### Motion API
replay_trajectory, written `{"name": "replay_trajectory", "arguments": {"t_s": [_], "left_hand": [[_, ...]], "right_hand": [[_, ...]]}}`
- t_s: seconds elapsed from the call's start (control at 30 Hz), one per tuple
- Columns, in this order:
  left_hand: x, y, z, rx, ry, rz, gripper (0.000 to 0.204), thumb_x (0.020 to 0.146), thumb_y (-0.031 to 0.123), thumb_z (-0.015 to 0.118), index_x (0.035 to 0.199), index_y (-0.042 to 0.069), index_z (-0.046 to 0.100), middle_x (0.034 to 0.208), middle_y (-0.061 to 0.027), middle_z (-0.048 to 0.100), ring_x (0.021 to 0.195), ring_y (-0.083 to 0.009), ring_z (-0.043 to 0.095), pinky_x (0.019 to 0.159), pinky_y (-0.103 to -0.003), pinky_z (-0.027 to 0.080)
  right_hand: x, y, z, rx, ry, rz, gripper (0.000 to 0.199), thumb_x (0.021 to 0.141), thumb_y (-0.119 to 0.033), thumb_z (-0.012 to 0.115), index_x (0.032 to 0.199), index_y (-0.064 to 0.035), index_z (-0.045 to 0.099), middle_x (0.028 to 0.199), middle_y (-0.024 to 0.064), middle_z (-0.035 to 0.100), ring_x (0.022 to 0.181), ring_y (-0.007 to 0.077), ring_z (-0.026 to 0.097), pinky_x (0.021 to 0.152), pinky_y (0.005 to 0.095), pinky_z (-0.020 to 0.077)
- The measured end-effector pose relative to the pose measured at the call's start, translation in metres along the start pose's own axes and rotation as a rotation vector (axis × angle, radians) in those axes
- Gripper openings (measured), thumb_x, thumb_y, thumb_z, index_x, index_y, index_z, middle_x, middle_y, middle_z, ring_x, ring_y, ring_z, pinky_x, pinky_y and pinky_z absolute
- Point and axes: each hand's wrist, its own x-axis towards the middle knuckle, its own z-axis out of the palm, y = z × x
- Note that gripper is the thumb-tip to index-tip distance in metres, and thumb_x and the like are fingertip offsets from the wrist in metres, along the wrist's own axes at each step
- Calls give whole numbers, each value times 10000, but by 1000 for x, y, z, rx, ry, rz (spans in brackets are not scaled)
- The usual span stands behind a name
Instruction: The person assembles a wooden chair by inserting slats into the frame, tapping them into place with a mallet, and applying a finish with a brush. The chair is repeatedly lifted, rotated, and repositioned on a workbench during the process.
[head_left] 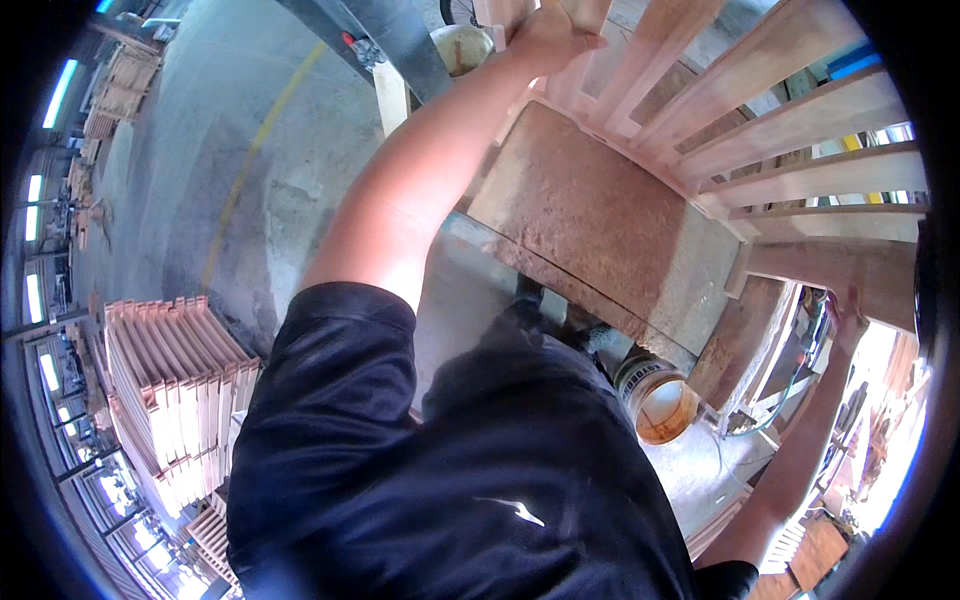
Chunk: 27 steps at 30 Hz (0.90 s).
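Observation:
A large slatted wooden frame (690,125), made of several pale boards joined to a cross rail, stands at the far side of a worn workbench top (600,220). My left arm reaches forward, and my left hand (555,42) is closed round the end board at the frame's far left. Over on the right, my right hand (848,312) grips the edge of the opposite end board (840,265). The fingers of that hand are small in view and partly behind the wood. Both hands hold the one frame between them.
Below the bench's near edge sits a bucket (662,402) with a stained rim. Another bucket (462,48) is beyond my left forearm, beside a dark metal beam (395,45). A tall stack of slatted wooden pieces (175,390) rises at the left. A yellow line (250,150) crosses the concrete floor.

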Motion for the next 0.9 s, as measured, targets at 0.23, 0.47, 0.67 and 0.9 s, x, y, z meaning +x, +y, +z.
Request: {"name": "replay_trajectory", "arguments": {"t_s": [0.23,0.47,0.67,0.9], "left_hand": [[6,5,1,-8,-121,38,1061,754,543,819,1370,-151,303,1281,-332,525,1237,-406,517,1044,-441,417],[-2,19,-20,-98,-162,-39,911,754,494,848,1160,-189,403,1006,-261,677,949,-324,693,831,-393,547],[-2,20,-14,-127,-133,-16,831,744,459,862,1108,-155,436,986,-227,678,933,-286,686,815,-388,548],[-3,15,-6,-355,-117,79,798,768,446,847,1126,-137,437,981,-203,679,914,-280,686,812,-400,543]], "right_hand": [[14,23,-31,243,-151,-28,501,899,-275,770,1228,68,613,1048,163,709,814,252,746,637,280,635],[-1,10,-4,16,-91,-29,444,951,-218,706,1287,50,594,1192,176,671,910,332,734,654,299,651],[-12,4,-1,0,-78,-82,500,893,-283,783,1197,80,623,1025,177,709,807,264,750,628,265,638],[-3,10,-4,46,-57,-43,424,925,-262,749,1174,68,655,1090,167,703,815,267,745,626,272,636]]}}
